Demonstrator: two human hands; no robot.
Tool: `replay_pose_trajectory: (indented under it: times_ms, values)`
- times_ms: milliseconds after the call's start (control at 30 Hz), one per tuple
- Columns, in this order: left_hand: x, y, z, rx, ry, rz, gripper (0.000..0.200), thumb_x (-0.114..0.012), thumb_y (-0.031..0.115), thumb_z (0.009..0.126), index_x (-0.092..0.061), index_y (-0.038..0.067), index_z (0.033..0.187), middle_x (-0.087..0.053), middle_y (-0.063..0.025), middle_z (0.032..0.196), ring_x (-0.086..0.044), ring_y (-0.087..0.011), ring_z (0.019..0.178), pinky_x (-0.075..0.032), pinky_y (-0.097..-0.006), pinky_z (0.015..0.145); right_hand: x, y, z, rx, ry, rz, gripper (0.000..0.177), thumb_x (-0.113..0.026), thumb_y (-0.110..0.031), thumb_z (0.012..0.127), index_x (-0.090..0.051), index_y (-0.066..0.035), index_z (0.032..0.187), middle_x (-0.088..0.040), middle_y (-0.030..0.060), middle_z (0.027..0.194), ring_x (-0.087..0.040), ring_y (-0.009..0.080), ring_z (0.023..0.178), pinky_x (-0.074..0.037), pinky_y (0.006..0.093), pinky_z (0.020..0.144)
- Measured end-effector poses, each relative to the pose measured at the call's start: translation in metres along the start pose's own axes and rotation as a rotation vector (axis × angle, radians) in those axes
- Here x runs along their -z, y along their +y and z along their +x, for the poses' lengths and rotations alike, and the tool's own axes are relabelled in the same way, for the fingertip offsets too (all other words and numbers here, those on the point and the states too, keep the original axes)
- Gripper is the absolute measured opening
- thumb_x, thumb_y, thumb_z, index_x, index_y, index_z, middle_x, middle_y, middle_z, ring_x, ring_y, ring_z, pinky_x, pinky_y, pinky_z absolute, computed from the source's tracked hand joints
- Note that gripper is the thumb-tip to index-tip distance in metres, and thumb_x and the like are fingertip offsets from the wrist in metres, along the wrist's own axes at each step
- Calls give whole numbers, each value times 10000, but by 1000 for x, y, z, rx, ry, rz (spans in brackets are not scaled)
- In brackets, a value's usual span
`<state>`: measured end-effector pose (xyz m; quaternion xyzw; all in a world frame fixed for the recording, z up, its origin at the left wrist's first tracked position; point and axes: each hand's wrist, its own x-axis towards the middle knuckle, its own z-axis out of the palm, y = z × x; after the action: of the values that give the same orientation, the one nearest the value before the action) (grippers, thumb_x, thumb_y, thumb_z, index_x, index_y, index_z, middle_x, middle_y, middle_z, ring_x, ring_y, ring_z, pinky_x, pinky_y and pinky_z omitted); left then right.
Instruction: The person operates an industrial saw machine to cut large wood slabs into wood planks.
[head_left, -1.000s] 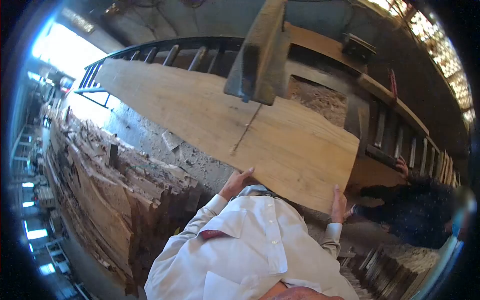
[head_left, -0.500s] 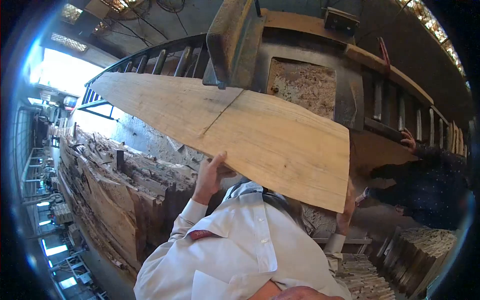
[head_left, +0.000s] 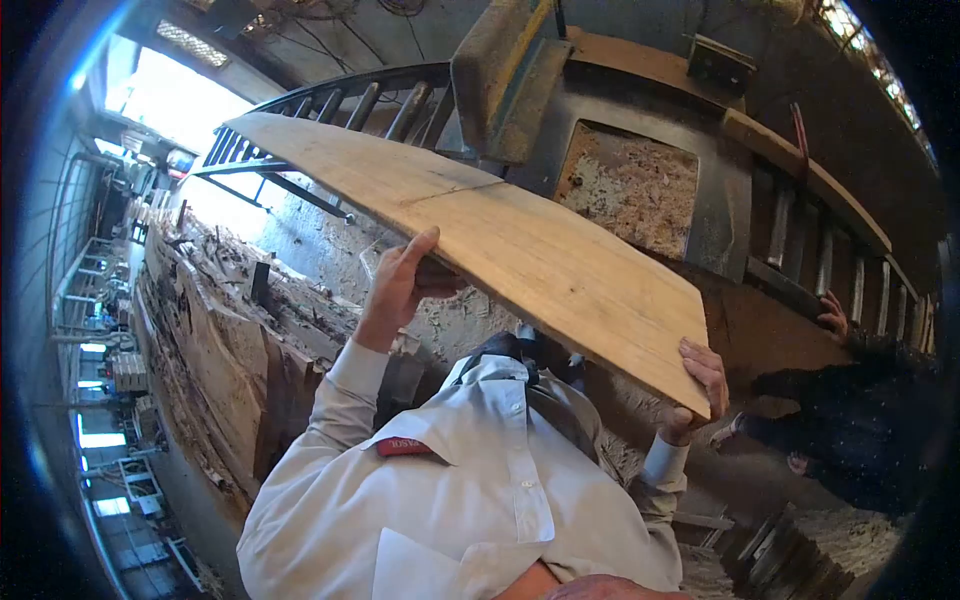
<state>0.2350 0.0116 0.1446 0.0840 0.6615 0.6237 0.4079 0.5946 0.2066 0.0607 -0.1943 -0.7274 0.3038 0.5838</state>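
Note:
A long, wide wooden board (head_left: pixel 560 275) with a dark line across it slants in front of me, its far end narrowing at the upper left. My left hand (head_left: pixel 403 285) grips the near long edge, thumb on top and fingers beneath. At the board's right end, my right hand (head_left: pixel 700 385) is closed round the corner, fingers over the top face. Beyond the board stands a metal machine table (head_left: pixel 725 190) with a sawdust-covered opening (head_left: pixel 630 185). An upright machine guard (head_left: pixel 505 80) rises close behind the board's far edge.
Roller conveyors (head_left: pixel 365 105) extend to the left and to the right (head_left: pixel 783 225) of the machine. A co-worker in dark clothing (head_left: pixel 850 400) has a hand (head_left: pixel 832 315) at the right conveyor. Rough timber (head_left: pixel 220 350) is stacked at left, more wood (head_left: pixel 800 555) at lower right.
The board has tilted, showing more of its near edge. My left hand has risen slightly, and my right hand now wraps over the right end, fingers visible on top.

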Motion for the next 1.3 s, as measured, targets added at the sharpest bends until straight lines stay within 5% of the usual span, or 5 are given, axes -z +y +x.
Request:
replay_pose_trajectory:
  times_ms: [300,467,700,1100,1300]
  values:
    - [7,18,20,-380,-139,-4,499,-529,439,1047,-612,-30,1197,-735,-175,1011,-752,-268,846,-630,-378,734,-27,-31,46,-194,229,-106,650,-437,-542,1043,-640,20,789,-654,115,720,-588,211,620,-478,364,618]
    - [32,-24,47,-415,1,110,510,-564,384,1044,-561,-82,1252,-691,-192,1142,-717,-253,989,-593,-338,847,-27,-25,49,-701,405,-294,651,-480,-461,1056,-551,122,1338,-570,214,1409,-545,263,1276,-391,368,1085]
    - [174,-159,117,-201,681,440,728,-685,567,914,-568,-58,1268,-684,-184,1089,-688,-226,952,-565,-324,754,-29,-3,40,-865,237,-250,690,-496,-487,1046,-484,80,1441,-488,211,1506,-468,270,1394,-340,359,1150]
    - [242,-205,192,-1,-73,-619,558,-662,518,949,-610,48,1244,-668,-103,1108,-668,-216,961,-593,-384,793,-19,-13,8,-926,309,-344,796,-501,-583,1010,-446,59,1478,-427,206,1555,-442,292,1414,-333,368,1157]
    - [234,-191,162,-11,25,-892,305,-655,334,999,-671,88,1179,-720,-37,1087,-686,-197,967,-557,-381,896,-39,-45,-19,-901,338,-343,844,-474,-626,998,-384,26,1527,-378,170,1597,-386,277,1454,-273,359,1193]
